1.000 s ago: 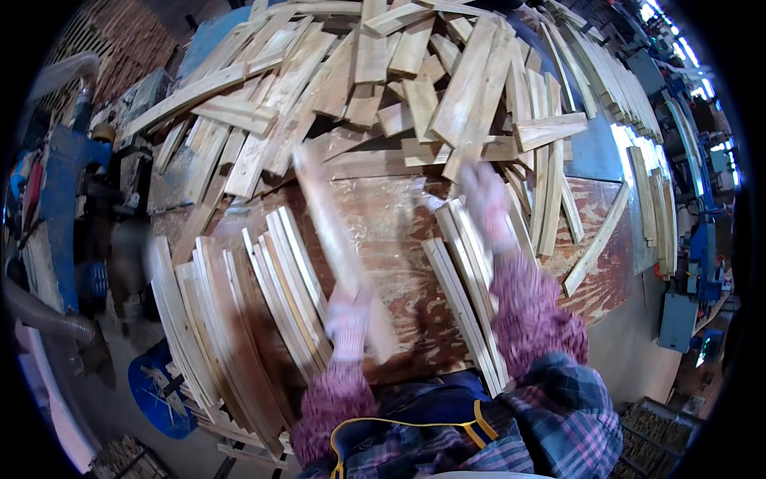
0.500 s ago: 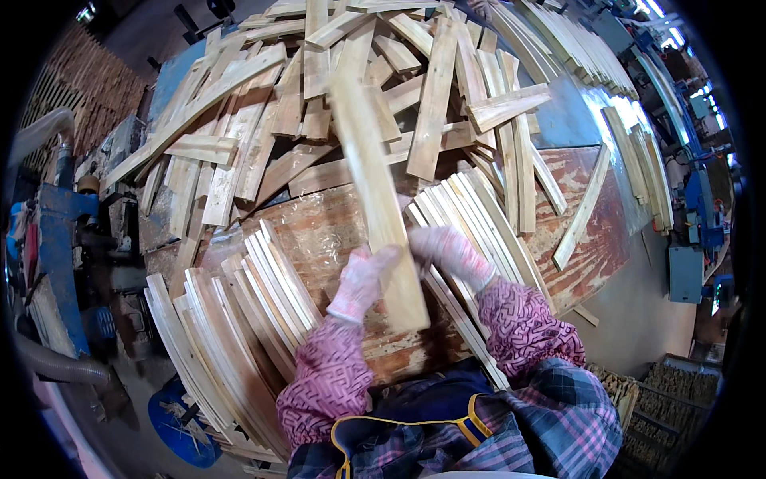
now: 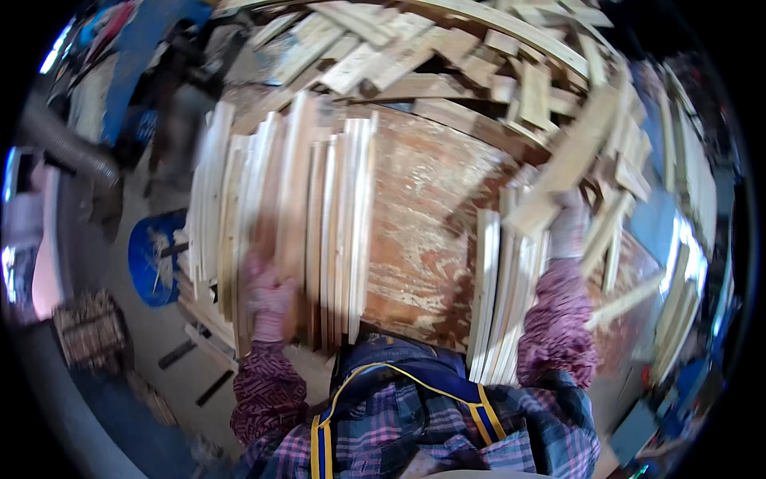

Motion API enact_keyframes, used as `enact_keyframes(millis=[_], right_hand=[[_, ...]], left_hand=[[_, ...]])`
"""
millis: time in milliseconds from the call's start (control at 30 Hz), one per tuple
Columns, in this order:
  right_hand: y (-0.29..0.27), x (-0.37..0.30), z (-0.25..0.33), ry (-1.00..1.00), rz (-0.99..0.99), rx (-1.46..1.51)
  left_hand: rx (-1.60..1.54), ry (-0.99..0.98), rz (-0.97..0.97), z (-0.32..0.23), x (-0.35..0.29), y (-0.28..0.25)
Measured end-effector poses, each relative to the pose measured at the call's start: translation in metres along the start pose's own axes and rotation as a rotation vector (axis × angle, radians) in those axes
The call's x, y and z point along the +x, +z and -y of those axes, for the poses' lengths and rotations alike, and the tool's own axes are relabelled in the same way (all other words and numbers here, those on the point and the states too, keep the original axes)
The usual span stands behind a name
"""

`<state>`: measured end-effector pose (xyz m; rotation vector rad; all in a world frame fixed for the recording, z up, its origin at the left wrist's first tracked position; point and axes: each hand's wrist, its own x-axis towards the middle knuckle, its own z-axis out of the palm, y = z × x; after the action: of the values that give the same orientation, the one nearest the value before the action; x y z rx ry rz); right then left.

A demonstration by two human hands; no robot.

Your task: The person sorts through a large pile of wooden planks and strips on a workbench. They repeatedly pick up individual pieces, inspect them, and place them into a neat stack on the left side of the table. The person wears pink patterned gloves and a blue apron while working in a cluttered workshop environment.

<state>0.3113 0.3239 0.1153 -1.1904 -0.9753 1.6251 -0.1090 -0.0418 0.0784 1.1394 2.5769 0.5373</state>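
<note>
My left hand point(image 3: 270, 297), in a pale pink glove, closes around the lower end of a wooden board point(image 3: 294, 180) over the left row of boards point(image 3: 341, 231). This board and the hand are smeared by motion. At the right, my gloved right hand point(image 3: 568, 227) grips another wooden board point(image 3: 578, 152), which slants up and away over the loose pile. Its fingers are partly hidden by the board. Below it, a second row of boards point(image 3: 503, 295) stands on edge at the right of the worn wooden tabletop point(image 3: 423, 231).
A heap of loose boards point(image 3: 399, 60) covers the far side of the table. On the floor at the left stands a blue tub point(image 3: 144, 267) with wood scraps. A ribbed hose point(image 3: 76, 148) and blue machinery point(image 3: 128, 64) are at the far left. More boards point(image 3: 674, 319) lie at the right.
My view has swung left. The board that both hands held over the middle is gone from there. My hands have parted: the left is over the left row, the right holds a board near the pile.
</note>
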Motion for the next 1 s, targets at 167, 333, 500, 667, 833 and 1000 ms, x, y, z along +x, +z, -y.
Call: enact_keyframes(millis=[167, 333, 500, 667, 833, 1000], right_hand=[[0.052, -0.149, -0.143, 0.246, -0.165, -0.024], [0.084, -0.216, -0.245, 0.299, -0.095, -0.463], [0.127, -0.207, -0.244, 0.078, 0.362, -1.126], [0.195, -0.119, -0.188, -0.564, 0.310, -1.034], [0.352, -0.104, -0.133, 0.639, 0.993, -0.818], [0.388, -0.096, -0.230, 0.523, 0.851, -0.973]], left_hand=[[0.344, -0.279, 0.122, 0.045, 0.020, -0.006], [0.375, -0.395, 0.236, 0.005, 0.065, -0.013], [0.296, -0.406, 0.180, 0.026, 0.051, -0.032], [0.344, -0.299, 0.178, 0.051, 0.046, -0.022], [0.088, -0.183, -0.144, 0.170, 0.128, -0.020], [0.002, -0.500, 0.199, 0.148, 0.196, 0.004]])
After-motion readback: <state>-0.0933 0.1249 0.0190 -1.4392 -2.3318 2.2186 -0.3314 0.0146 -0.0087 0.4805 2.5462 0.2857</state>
